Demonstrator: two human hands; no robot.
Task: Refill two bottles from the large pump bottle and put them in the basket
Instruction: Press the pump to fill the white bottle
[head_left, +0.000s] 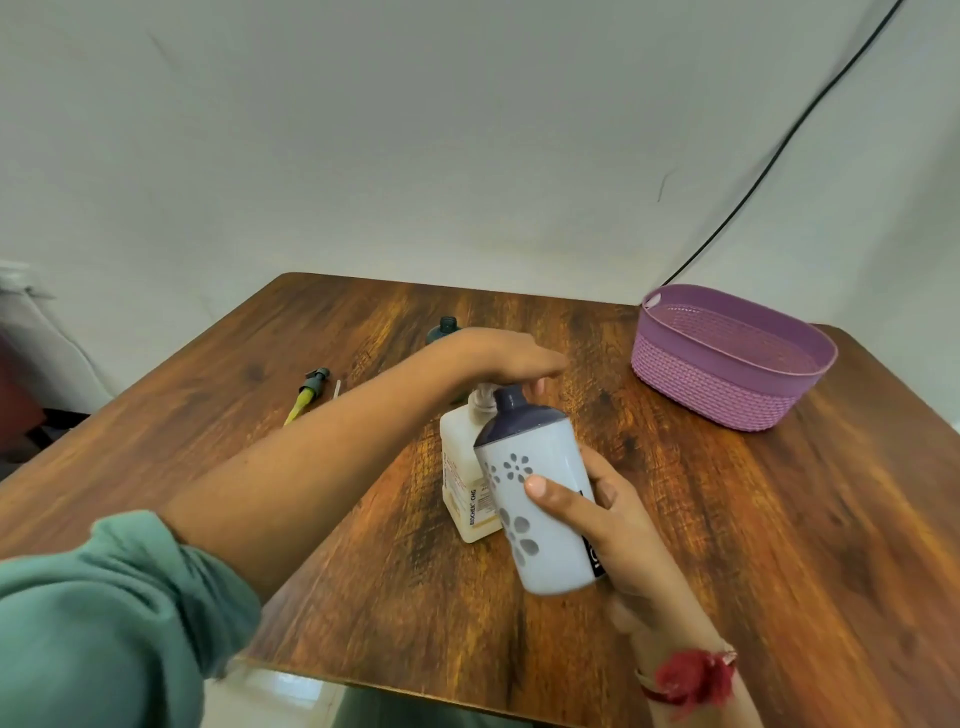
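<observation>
I see the left hand (498, 358) reaching across, fingers straight, laid over the pump bottle (462, 467) head. The right hand (613, 535) grips the white bottle (540, 499), tilted, neck beside the pump. The basket (701, 384) sits well apart, far right.

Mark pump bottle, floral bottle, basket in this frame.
pump bottle (457, 447), head view, cream body above label
floral bottle (550, 457), head view, white body below dark top
purple basket (711, 382), head view, woven outer wall

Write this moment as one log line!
left hand: flat over head of cream plastic pump bottle | right hand: holds white flowered bottle, tilted toward pump | purple woven basket: no bottle seen inside
</observation>
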